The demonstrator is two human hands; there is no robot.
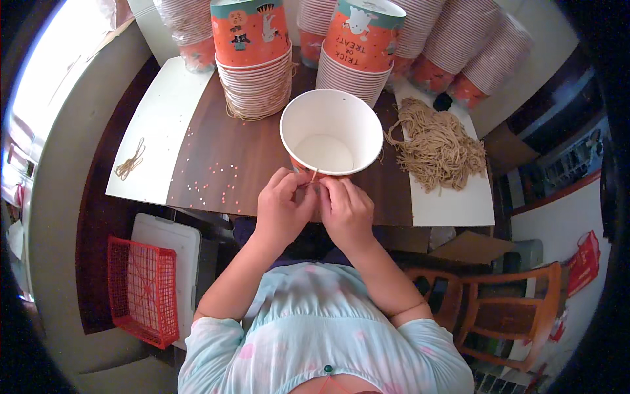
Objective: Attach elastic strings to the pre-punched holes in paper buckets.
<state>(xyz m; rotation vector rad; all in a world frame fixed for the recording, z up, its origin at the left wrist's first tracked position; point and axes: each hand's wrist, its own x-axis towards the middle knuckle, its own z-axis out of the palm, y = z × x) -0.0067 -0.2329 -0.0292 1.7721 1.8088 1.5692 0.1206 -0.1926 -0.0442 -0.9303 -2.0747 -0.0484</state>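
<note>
A white-lined paper bucket [303, 105] with an orange outside stands upright before me on the brown table, its mouth tipped toward me. At its near rim my left hand [283, 202] and my right hand [348, 207] meet, with thumbs and fingertips pinched together. Between them a short end of thin tan cord [315, 175] sticks up against the rim. The rest of the cord is mostly hidden by my fingers. Right of the bucket lies a big loose heap of tan cords [438, 148].
Nested stacks of orange and teal paper buckets [252, 39], [362, 46] stand behind. Plastic-wrapped stacks [453, 39] line the back. A small cord bundle [131, 159] and scattered paper dots [211, 184] lie left. Below are a red basket [143, 289] and a wooden chair [508, 308].
</note>
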